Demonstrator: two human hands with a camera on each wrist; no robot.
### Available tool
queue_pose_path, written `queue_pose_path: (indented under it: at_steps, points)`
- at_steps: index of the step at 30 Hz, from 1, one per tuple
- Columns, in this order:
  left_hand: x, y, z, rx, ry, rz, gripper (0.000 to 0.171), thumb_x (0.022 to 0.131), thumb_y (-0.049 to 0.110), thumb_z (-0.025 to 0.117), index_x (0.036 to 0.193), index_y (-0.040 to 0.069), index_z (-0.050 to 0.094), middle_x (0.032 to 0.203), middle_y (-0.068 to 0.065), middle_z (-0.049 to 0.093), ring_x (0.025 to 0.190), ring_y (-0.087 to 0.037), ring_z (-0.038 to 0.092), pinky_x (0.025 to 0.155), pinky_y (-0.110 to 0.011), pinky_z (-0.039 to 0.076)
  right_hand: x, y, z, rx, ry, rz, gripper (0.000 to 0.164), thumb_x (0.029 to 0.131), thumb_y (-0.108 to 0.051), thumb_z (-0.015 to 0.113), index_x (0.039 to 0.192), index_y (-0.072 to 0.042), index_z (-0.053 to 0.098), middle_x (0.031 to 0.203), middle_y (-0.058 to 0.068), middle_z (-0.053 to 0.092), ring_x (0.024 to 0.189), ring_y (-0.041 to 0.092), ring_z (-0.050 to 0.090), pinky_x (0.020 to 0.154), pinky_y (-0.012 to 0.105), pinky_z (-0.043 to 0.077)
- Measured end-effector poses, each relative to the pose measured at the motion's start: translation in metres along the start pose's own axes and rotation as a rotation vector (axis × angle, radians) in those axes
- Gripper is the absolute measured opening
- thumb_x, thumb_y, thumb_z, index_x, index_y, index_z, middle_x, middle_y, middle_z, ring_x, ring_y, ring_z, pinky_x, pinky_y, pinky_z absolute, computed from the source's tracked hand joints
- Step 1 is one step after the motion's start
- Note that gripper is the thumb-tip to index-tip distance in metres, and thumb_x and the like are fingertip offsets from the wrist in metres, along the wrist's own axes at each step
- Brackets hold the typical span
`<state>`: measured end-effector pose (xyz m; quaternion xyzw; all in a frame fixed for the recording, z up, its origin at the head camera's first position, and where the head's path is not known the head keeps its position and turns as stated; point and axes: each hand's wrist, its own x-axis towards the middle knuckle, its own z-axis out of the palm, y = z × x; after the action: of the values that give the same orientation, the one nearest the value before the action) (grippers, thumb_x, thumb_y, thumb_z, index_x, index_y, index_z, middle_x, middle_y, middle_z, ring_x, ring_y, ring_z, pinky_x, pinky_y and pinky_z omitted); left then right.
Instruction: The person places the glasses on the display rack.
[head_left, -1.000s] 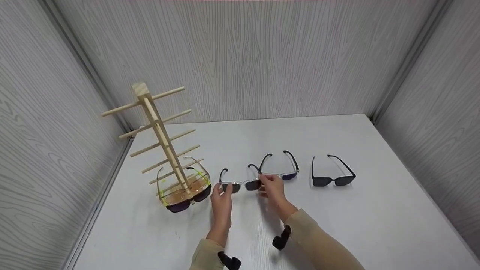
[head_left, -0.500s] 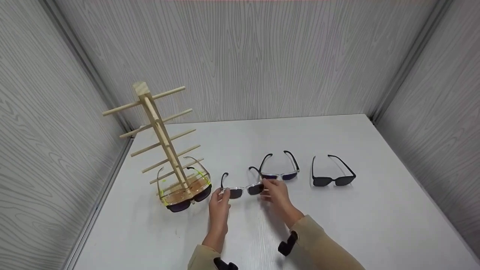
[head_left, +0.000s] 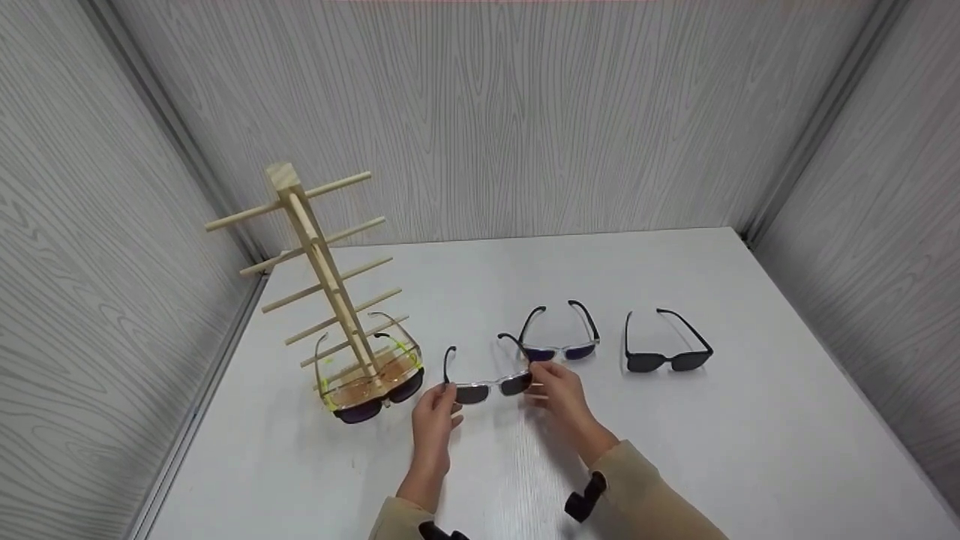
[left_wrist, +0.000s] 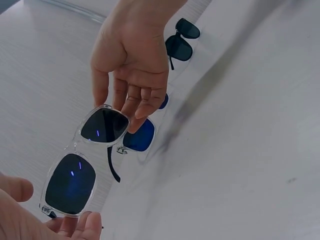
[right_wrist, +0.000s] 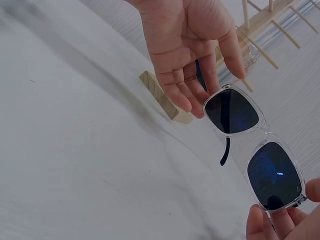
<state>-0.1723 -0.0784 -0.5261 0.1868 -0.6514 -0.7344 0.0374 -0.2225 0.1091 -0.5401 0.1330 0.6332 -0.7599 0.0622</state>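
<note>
Both hands hold a pair of sunglasses point(head_left: 472, 394) with a clear frame, dark lenses and black temples, its temples opened out away from the person. At the left end of the frame, my left hand point(head_left: 433, 424) pinches the corner between thumb and fingers. My right hand point(head_left: 562, 397) grips the right corner, near the hinge. Seen from the left wrist, the clear-framed sunglasses point(left_wrist: 70, 185) hang between the two hands. Just behind my right hand lies a second clear-framed pair with blue lenses point(head_left: 579, 352), temples spread on the table.
A wooden display rack point(head_left: 322, 259) with several rungs leans at the left. Eyewear with dark lenses point(head_left: 360, 411) and yellow-green parts hangs at its lowest rungs. Black sunglasses point(head_left: 645, 363) lie farther right on the white table point(head_left: 750, 435). Grey wood-grain panels point(head_left: 480, 120) surround the table.
Both hands have drawn the clear-framed sunglasses toward the person and slightly right, so the blue-lensed pair behind shows more fully. The rack and the other glasses stay put.
</note>
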Motion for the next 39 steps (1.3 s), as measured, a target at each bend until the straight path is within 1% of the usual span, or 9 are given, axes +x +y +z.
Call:
queue_pose_path:
  at_steps: [5, 9, 14, 18, 23, 27, 32, 36, 39]
  points:
    - [-0.002, 0.001, -0.002, -0.008, -0.007, -0.009, 0.041, 0.095, 0.025, 0.054, 0.122, -0.007, 0.051, 0.107, -0.019, 0.059, 0.094, -0.03, 0.06, 0.078, -0.038, 0.053, -0.004, -0.003, -0.004, 0.009, -0.015, -0.005, 0.031, 0.092, -0.02, 0.06, 0.108, 0.006, 0.057, 0.091, 0.01, 0.062, 0.076, 0.022, 0.064, 0.07, 0.038, 0.053]
    - [-0.003, 0.002, -0.003, -0.019, -0.013, -0.024, 0.039, 0.094, 0.024, 0.056, 0.119, -0.006, 0.053, 0.103, -0.017, 0.061, 0.09, -0.03, 0.061, 0.073, -0.035, 0.054, -0.005, -0.005, -0.005, 0.011, -0.025, -0.021, 0.03, 0.092, -0.018, 0.06, 0.108, 0.006, 0.057, 0.091, 0.01, 0.062, 0.076, 0.022, 0.064, 0.065, 0.033, 0.053]
    - [-0.004, 0.005, -0.005, -0.034, -0.032, -0.024, 0.037, 0.093, 0.024, 0.057, 0.117, -0.005, 0.054, 0.101, -0.016, 0.062, 0.09, -0.03, 0.061, 0.072, -0.034, 0.055, -0.007, -0.007, -0.006, 0.002, -0.033, -0.027, 0.029, 0.092, -0.018, 0.058, 0.109, 0.005, 0.057, 0.093, 0.011, 0.063, 0.079, 0.023, 0.065, 0.065, 0.032, 0.053]
    - [-0.006, 0.006, -0.007, -0.034, -0.051, -0.022, 0.037, 0.093, 0.024, 0.058, 0.117, -0.004, 0.055, 0.1, -0.015, 0.063, 0.09, -0.029, 0.062, 0.073, -0.034, 0.054, -0.01, -0.01, -0.008, -0.012, -0.043, -0.028, 0.033, 0.094, -0.018, 0.056, 0.115, 0.007, 0.054, 0.094, 0.011, 0.062, 0.082, 0.024, 0.065, 0.066, 0.033, 0.053]
    - [-0.012, 0.009, -0.008, -0.03, -0.086, 0.021, 0.039, 0.093, 0.024, 0.059, 0.118, -0.005, 0.054, 0.1, -0.015, 0.063, 0.088, -0.027, 0.063, 0.075, -0.035, 0.054, -0.014, -0.015, -0.01, -0.015, -0.046, -0.054, 0.037, 0.093, -0.02, 0.058, 0.118, 0.008, 0.053, 0.095, 0.011, 0.063, 0.085, 0.024, 0.065, 0.066, 0.033, 0.053]
    - [-0.016, 0.013, -0.01, -0.015, -0.107, 0.066, 0.039, 0.092, 0.025, 0.06, 0.118, -0.004, 0.055, 0.099, -0.015, 0.063, 0.088, -0.025, 0.064, 0.074, -0.035, 0.054, -0.019, -0.018, -0.013, 0.007, -0.064, -0.077, 0.035, 0.092, -0.021, 0.06, 0.115, 0.005, 0.056, 0.095, 0.011, 0.064, 0.085, 0.024, 0.065, 0.067, 0.033, 0.053]
    - [-0.022, 0.018, -0.01, 0.023, -0.112, 0.122, 0.035, 0.092, 0.024, 0.06, 0.116, -0.002, 0.058, 0.098, -0.014, 0.064, 0.088, -0.025, 0.064, 0.075, -0.034, 0.054, -0.025, -0.022, -0.016, 0.054, -0.106, -0.111, 0.027, 0.091, -0.022, 0.062, 0.108, -0.001, 0.06, 0.093, 0.01, 0.065, 0.084, 0.023, 0.064, 0.071, 0.034, 0.053]
    - [-0.025, 0.023, -0.01, 0.035, -0.118, 0.149, 0.033, 0.092, 0.023, 0.06, 0.115, -0.001, 0.058, 0.099, -0.014, 0.064, 0.088, -0.024, 0.064, 0.076, -0.035, 0.054, -0.027, -0.026, -0.018, 0.066, -0.134, -0.128, 0.022, 0.092, -0.019, 0.06, 0.106, -0.002, 0.06, 0.093, 0.01, 0.064, 0.088, 0.025, 0.063, 0.076, 0.037, 0.052]
    - [-0.028, 0.027, -0.01, 0.037, -0.131, 0.169, 0.034, 0.092, 0.022, 0.06, 0.116, -0.001, 0.058, 0.099, -0.015, 0.064, 0.089, -0.024, 0.064, 0.076, -0.035, 0.053, -0.028, -0.03, -0.018, 0.071, -0.142, -0.141, 0.023, 0.093, -0.018, 0.059, 0.108, 0.0, 0.059, 0.095, 0.012, 0.064, 0.09, 0.027, 0.063, 0.078, 0.038, 0.051]
